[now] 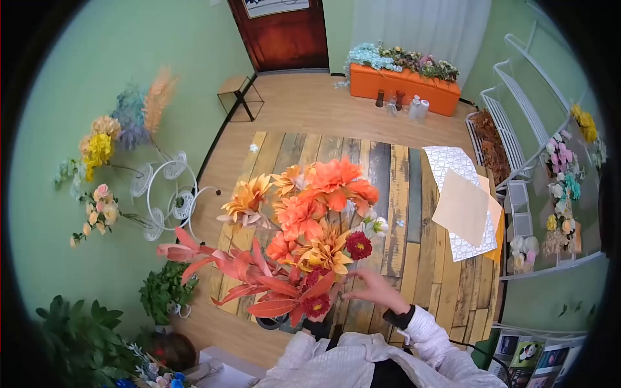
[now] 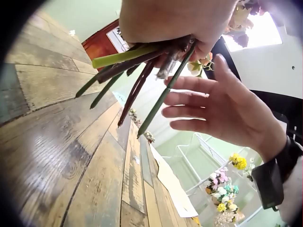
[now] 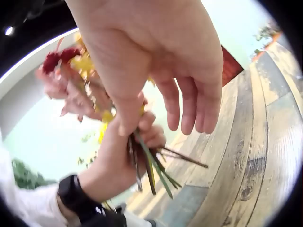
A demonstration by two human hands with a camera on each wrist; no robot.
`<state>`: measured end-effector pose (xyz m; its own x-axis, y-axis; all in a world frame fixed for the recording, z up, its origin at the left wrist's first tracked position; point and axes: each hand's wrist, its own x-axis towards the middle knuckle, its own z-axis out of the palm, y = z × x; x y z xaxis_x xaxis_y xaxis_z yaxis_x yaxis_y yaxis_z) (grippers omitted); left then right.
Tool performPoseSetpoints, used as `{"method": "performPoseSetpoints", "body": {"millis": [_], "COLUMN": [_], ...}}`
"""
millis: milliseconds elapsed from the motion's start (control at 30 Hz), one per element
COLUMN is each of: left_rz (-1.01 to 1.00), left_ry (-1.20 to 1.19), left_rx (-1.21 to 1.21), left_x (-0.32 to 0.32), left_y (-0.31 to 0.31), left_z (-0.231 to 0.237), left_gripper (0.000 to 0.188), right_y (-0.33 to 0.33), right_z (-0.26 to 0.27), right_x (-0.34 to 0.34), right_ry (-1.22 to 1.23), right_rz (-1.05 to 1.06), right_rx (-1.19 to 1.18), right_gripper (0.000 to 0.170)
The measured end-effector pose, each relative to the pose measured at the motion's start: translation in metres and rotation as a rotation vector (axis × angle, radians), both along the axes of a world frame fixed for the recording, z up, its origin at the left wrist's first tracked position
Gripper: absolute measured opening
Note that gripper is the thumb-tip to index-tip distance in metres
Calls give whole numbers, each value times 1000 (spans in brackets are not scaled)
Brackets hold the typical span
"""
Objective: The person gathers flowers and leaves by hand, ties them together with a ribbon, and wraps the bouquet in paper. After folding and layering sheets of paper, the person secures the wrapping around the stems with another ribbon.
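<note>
My left hand point(image 2: 175, 21) grips a bundle of flower stems point(image 2: 164, 91), green and brown, whose ends fan out below the fist. In the head view this hand is hidden under the bouquet point(image 1: 301, 216). The bouquet has large orange blooms point(image 1: 336, 184), golden-orange flowers point(image 1: 326, 255), dark red flowers point(image 1: 359, 246), a white flower point(image 1: 378, 226) and a branch of long reddish leaves point(image 1: 272, 284). My right hand point(image 1: 378, 291) is beside the bouquet's right side, fingers extended and holding nothing. In the right wrist view its thumb overlaps the left fist point(image 3: 113, 151).
The plank-topped table point(image 1: 420, 297) lies beneath the flowers. On its right side are a beige sheet point(image 1: 460, 207) and a white patterned sheet point(image 1: 446, 158). A white rack point(image 1: 517, 97) with flowers stands to the right, a white wire flower stand point(image 1: 155, 200) to the left.
</note>
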<state>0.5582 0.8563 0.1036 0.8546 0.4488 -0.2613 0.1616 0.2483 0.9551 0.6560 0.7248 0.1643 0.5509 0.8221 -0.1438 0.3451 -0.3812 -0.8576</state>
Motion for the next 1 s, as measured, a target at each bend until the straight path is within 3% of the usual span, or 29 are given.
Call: {"method": "performPoseSetpoints", "body": {"millis": [33,67,100,133,167,200,233,267,367,400,433,500,567,667,700,733,1000], "left_rz": [-21,-136,-146,-163,-182,-201,-217,-231,-265,-277,-291,-322,-353,-398,-410,-420,-523], "left_ry": [108,-205,-207,-202,-197,-195,-194,-191,-162,-153,-144,-124,-104,-60,-45,-31,43], "left_rx": [-126,328,330,321,313,304,297,290,267,261,253,235,208,160,150,142,71], "left_x": [-1,-6,-6,-7,-7,-5,1,-15,-26,-26,-24,-13,13,-43,20,-47,-26], "left_y": [1,4,5,0,-5,-10,-14,-3,2,0,2,-19,-27,5,9,2,-32], "left_z": [5,1,-2,-6,-10,-14,-17,-23,-32,-35,-36,-43,-41,-57,-38,-63,-87], "left_gripper": [34,32,32,32,32,32,32,32,31,31,31,31,31,30,30,30,29], "right_y": [2,6,8,14,4,-14,-13,-15,-39,-37,-35,-33,-30,-30,-11,-16,-53], "right_z": [7,12,20,34,5,-47,-43,-37,-108,-103,-86,-59,-59,-60,-52,-53,-61], "right_x": [5,8,10,8,3,-6,-8,-10,-27,-30,-28,-20,-21,-20,-11,-9,-9], "right_ry": [-1,-10,-20,-25,-30,283,593,611,576,606,607,692,686,674,669,662,572], "right_rz": [-3,-40,-82,-35,-49,-82,-111,-96,-218,-218,-225,-213,-227,-233,-231,-227,-221], "right_rx": [1,177,354,369,373,195,15,-153,-16,199,206,5,12,18,24,32,85], "right_gripper": [52,57,62,64,64,61,60,50,44,42,42,40,41,43,44,44,50]}}
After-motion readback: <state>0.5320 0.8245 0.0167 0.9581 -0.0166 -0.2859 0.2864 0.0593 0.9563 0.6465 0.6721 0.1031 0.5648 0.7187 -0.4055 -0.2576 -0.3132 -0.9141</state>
